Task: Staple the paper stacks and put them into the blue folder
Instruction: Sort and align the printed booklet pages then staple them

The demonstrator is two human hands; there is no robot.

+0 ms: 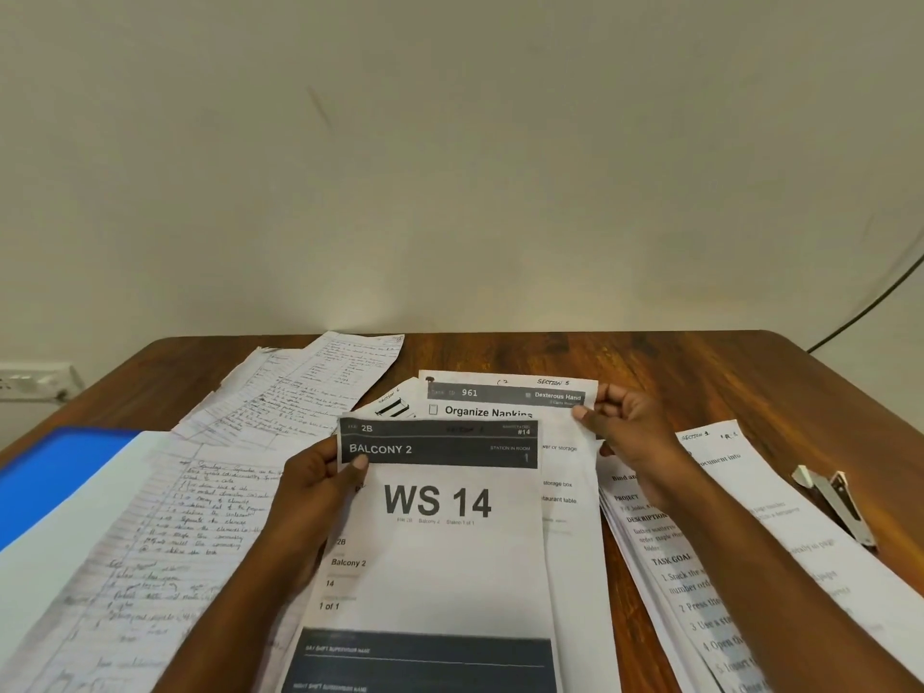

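The wooden table (700, 372) carries spread papers, with the blue folder (55, 477) lying open at far left, ready to receive. Both hands are apart: the left hand (315, 487) pinches the "WS 14" sheet (440, 542), the right hand (630, 427) pinches the page behind (505, 392), likely squaring them. The stapler (835, 502) waits just right.

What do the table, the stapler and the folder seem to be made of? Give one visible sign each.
Table: wood or wood veneer, showing reddish-brown grain with a slight sheen.
Stapler: apparently metal, given its pale grey, hard-edged body; the view is blurred.
Blue folder: probably plastic, from its smooth, uniform bright blue surface.
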